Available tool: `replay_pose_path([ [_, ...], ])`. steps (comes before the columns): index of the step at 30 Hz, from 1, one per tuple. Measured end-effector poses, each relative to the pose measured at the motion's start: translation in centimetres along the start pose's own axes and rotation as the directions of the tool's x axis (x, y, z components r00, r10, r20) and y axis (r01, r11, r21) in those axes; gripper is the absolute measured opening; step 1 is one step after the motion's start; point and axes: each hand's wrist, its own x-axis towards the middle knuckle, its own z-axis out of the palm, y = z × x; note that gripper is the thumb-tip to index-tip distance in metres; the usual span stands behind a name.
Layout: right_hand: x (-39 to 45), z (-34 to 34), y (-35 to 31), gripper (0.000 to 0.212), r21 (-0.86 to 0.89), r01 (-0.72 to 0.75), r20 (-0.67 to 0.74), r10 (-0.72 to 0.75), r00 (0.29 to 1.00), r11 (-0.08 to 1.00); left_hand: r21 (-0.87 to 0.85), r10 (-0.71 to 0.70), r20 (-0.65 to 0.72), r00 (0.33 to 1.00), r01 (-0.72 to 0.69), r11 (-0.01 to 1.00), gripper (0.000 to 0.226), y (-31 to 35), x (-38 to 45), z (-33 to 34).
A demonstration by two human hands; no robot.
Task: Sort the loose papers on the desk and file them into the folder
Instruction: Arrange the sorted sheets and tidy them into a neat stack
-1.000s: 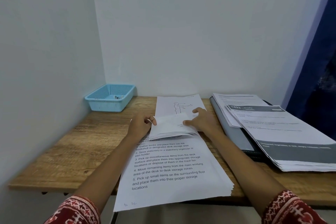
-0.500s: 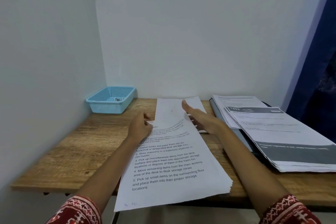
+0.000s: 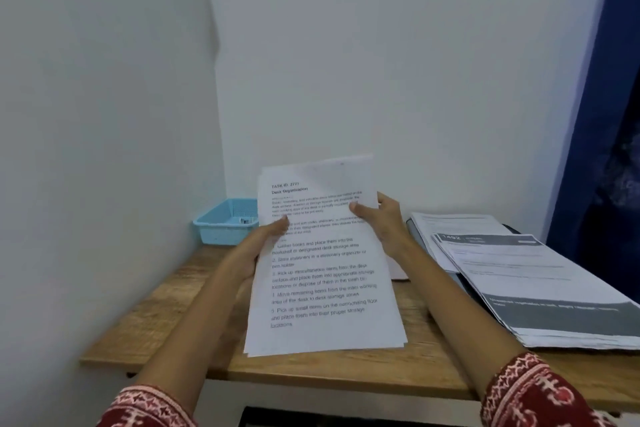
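The top sheet [image 3: 322,274] reads "TASK ID: 2721", "Desk Organization", then blurred small print and numbered lines down to "5. Pick up small items on the surrounding floor and place them into their proper storage locations". At 3 o'clock, the grey-headed sheet [image 3: 540,284] shows "1492".

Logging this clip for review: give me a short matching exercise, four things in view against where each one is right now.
Things:
1. sheaf of papers
2. blue basket
3. grey folder
4. banner page

Places:
A. back left corner of the desk
B. top of the pile at the right
C. under the pile at the right
D. held up by the left hand and right hand

Pairs: 1-D, 2-A, 3-C, 4-B
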Motion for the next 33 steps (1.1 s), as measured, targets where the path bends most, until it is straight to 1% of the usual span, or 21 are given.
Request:
replay_pose_path([
  [2, 0.5, 1.0, -2.4, 0.019, 0.023, 0.03, 0.037, -0.031, 0.999, 0.999, 0.073, 0.124, -0.086, 0.989, -0.118, 0.99, 0.035, 2.8, -0.1, 1.1],
  [4, 0.7, 2.2, -5.1, 0.019, 0.044, 0.066, 0.079, -0.069, 0.994, 0.997, 0.177, 0.284, -0.152, 0.947, -0.256, 0.95, 0.037, 5.8, -0.5, 2.2],
  [6, 0.7, 3.3, -7.6, 0.022, 0.046, 0.137, 0.071, -0.14, 0.988, 0.989, 0.253, 0.425, -0.154, 0.892, -0.38, 0.89, 0.029, 8.2, -1.4, 2.9],
  [7, 0.5, 3.7, -8.7, 0.022, 0.043, 0.176, 0.061, -0.179, 0.982, 0.983, 0.256, 0.471, -0.137, 0.871, -0.428, 0.866, 0.024, 9.1, -2.1, 3.1],
  [9, -0.3, 4.1, -9.6, 0.02, 0.029, 0.227, 0.046, -0.228, 0.972, 0.973, 0.258, 0.5, -0.111, 0.859, -0.461, 0.849, 0.016, 9.6, -3.4, 3.0],
  [11, -1.4, 3.9, -8.3, 0.02, -0.013, 0.219, 0.028, -0.219, 0.975, 0.976, 0.273, 0.471, -0.127, 0.873, -0.426, 0.863, 0.016, 8.1, -4.2, 2.1],
  [12, -2.0, 3.7, -6.8, 0.02, -0.039, 0.19, 0.019, -0.19, 0.982, 0.981, 0.278, 0.437, -0.149, 0.887, -0.387, 0.879, 0.019, 6.7, -4.5, 1.7],
  [14, -3.4, 3.5, -2.9, 0.02, -0.095, 0.099, 0.017, -0.098, 0.995, 0.991, 0.282, 0.361, -0.209, 0.909, -0.297, 0.912, 0.021, 3.3, -4.9, 1.1],
  [16, -4.7, 3.7, 0.3, 0.024, -0.131, -0.006, 0.008, 0.007, 1.0, 0.991, 0.261, 0.312, -0.239, 0.919, -0.249, 0.933, 0.021, 0.5, -5.3, 1.0],
  [18, -5.1, 3.9, 1.5, 0.026, -0.14, -0.049, -0.015, 0.047, 0.999, 0.989, 0.233, 0.313, -0.246, 0.917, -0.258, 0.938, 0.014, -0.6, -5.3, 1.1],
  [20, -4.7, 4.1, 0.9, 0.025, -0.121, -0.023, -0.018, 0.021, 1.0, 0.992, 0.208, 0.357, -0.257, 0.898, -0.309, 0.928, 0.006, 0.0, -5.5, 1.5],
  [22, -4.3, 4.2, 0.0, 0.022, -0.092, 0.02, -0.01, -0.021, 1.0, 0.996, 0.157, 0.391, -0.279, 0.877, -0.36, 0.92, 0.009, 0.4, -5.5, 1.7],
  [23, -4.2, 4.2, 0.1, 0.022, -0.084, 0.025, -0.011, -0.026, 1.0, 0.996, 0.142, 0.395, -0.286, 0.873, -0.369, 0.919, 0.007, 0.1, -5.4, 1.8],
  [24, -4.3, 4.1, 0.5, 0.022, -0.09, 0.012, -0.008, -0.013, 1.0, 0.996, 0.144, 0.383, -0.287, 0.878, -0.356, 0.923, 0.003, -0.5, -5.2, 1.8],
  [25, -4.6, 4.0, 1.3, 0.024, -0.102, -0.022, -0.003, 0.022, 1.0, 0.995, 0.144, 0.359, -0.294, 0.886, -0.33, 0.933, 0.004, -1.5, -5.2, 1.8],
  [27, -5.4, 3.5, 3.2, 0.029, -0.138, -0.099, 0.011, 0.102, 0.995, 0.985, 0.13, 0.279, -0.314, 0.908, -0.249, 0.96, 0.013, -3.5, -4.8, 1.7],
  [28, -5.5, 3.1, 4.0, 0.032, -0.142, -0.119, 0.01, 0.122, 0.993, 0.983, 0.109, 0.248, -0.342, 0.906, -0.224, 0.968, 0.016, -4.0, -4.5, 1.6],
  [30, -5.6, 2.2, 4.2, 0.033, -0.096, -0.121, -0.023, 0.119, 0.993, 0.988, 0.025, 0.195, -0.405, 0.893, -0.202, 0.979, 0.022, -3.9, -4.0, 1.8],
  [32, -5.3, 1.7, 4.0, 0.031, 0.068, -0.143, -0.065, 0.148, 0.987, 0.987, -0.145, 0.123, -0.463, 0.878, -0.212, 0.966, 0.03, -3.3, -3.1, 2.3],
  [33, -5.2, 1.8, 3.8, 0.032, 0.169, -0.155, -0.063, 0.168, 0.984, 0.973, -0.229, 0.089, -0.485, 0.87, -0.225, 0.947, 0.032, -3.1, -2.7, 2.8],
])
